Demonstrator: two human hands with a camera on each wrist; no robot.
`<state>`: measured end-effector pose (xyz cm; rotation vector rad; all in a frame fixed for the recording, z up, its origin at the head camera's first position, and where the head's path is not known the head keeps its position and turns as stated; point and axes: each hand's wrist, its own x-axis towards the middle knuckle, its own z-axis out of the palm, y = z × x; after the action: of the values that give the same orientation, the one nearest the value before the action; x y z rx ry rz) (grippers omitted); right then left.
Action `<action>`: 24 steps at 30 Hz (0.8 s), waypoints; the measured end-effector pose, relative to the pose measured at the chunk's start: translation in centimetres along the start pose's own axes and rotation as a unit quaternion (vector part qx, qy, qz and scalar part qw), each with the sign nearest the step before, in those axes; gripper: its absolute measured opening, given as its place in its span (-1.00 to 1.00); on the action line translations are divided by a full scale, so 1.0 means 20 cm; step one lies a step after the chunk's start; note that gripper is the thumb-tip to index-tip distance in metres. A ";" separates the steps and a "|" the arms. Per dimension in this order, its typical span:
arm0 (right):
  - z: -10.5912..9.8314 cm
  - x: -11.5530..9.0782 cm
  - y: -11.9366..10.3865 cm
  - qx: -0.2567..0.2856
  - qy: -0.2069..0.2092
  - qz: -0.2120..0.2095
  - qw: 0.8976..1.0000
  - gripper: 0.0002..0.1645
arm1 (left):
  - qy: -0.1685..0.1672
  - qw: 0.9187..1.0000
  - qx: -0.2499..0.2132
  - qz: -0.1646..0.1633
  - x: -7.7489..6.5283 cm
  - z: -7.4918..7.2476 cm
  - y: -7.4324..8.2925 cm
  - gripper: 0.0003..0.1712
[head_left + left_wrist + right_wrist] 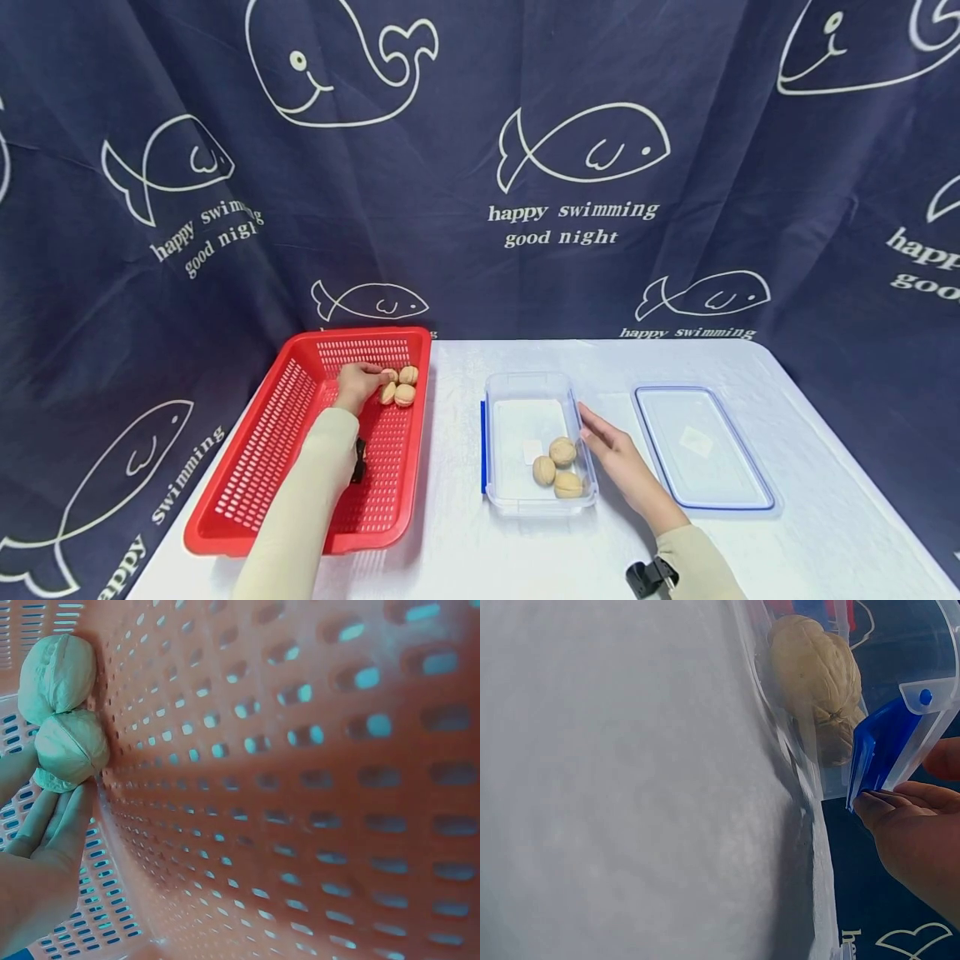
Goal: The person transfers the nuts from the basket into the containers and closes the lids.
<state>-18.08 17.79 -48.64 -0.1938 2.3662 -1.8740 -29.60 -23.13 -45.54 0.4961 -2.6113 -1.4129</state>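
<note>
In the red basket (411,467), my left hand (358,385) pinches a walnut (71,746) between thumb and fingertips. Other walnuts (406,395) lie close around it in the basket's far right corner, by the perforated side wall. My right hand (613,450) is at the right side of a clear plastic container (525,503), its thumb by the rim and its fingers at the blue latch (885,742). Three walnuts (562,451) sit together inside the container, toward its near right corner. A small white paper square (532,451) is beside them.
A clear lid (731,467) with a blue seal lies flat to the right of the container. Another blue latch (483,446) hangs along the container's left side. The white-covered table (457,550) meets a dark blue curtain (465,167) at the back.
</note>
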 end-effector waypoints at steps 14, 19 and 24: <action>0.00 -0.01 -0.02 0.003 0.000 -0.003 1.000 -0.37 | 0.015 0.998 -0.053 -0.006 0.01 -0.06 0.03 -0.63; 0.00 -0.01 -0.02 0.005 -0.002 0.000 1.000 -0.37 | 0.020 0.998 -0.063 -0.006 0.01 -0.07 0.05 -0.63; 0.00 -0.01 -0.02 0.005 -0.002 0.002 1.000 -0.38 | 0.014 0.995 -0.097 0.004 0.01 -0.08 0.08 -0.61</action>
<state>-17.94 17.73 -48.33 -0.1931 2.3513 -1.8820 -29.65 -23.70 -43.35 0.4755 -2.4180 -1.6223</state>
